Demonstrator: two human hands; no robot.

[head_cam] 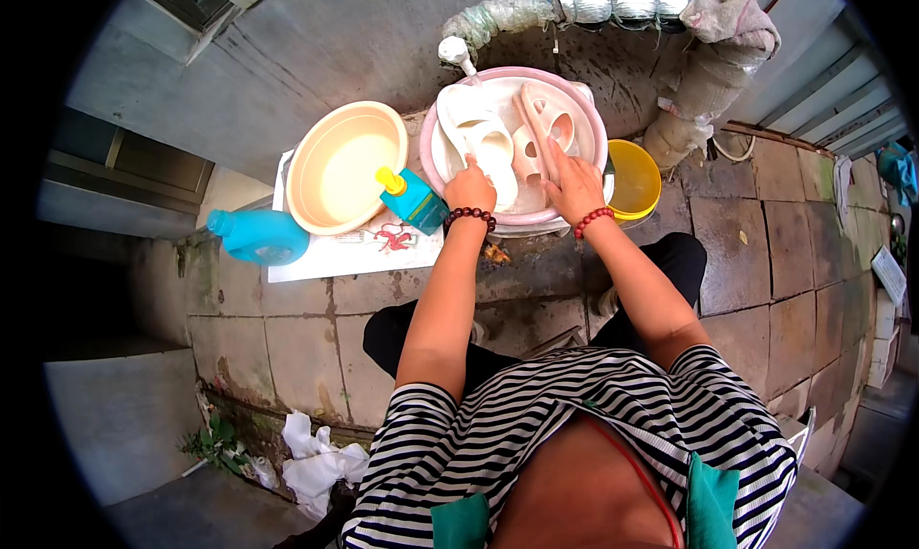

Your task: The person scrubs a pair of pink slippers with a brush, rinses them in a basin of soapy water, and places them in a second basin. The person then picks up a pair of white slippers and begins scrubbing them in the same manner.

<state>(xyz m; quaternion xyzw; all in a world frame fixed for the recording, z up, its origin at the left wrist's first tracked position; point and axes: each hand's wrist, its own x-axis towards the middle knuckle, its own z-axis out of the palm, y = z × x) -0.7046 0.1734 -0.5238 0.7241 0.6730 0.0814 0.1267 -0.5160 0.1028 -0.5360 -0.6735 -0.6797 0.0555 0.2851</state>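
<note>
A pink-rimmed basin (428, 143) stands in front of me under a white tap (454, 49). Inside are white slippers (492, 145) and pale pink slippers with cut-out holes (561, 127), partly overlapping. My left hand (470, 188) grips the near part of a white slipper at the basin's near left side; some of its fingers are hidden. My right hand (576, 190) has its thumb and fingers around the near end of a pink slipper, which is tilted on its edge. Bead bracelets circle both wrists.
Left of the basin are a teal pump bottle (416, 203), a cream basin (347, 168) and a blue jug (262, 237), near a white board (294, 265). A yellow bucket (635, 179) stands to the right. Wrapped pipework (689, 104) rises beside the wall.
</note>
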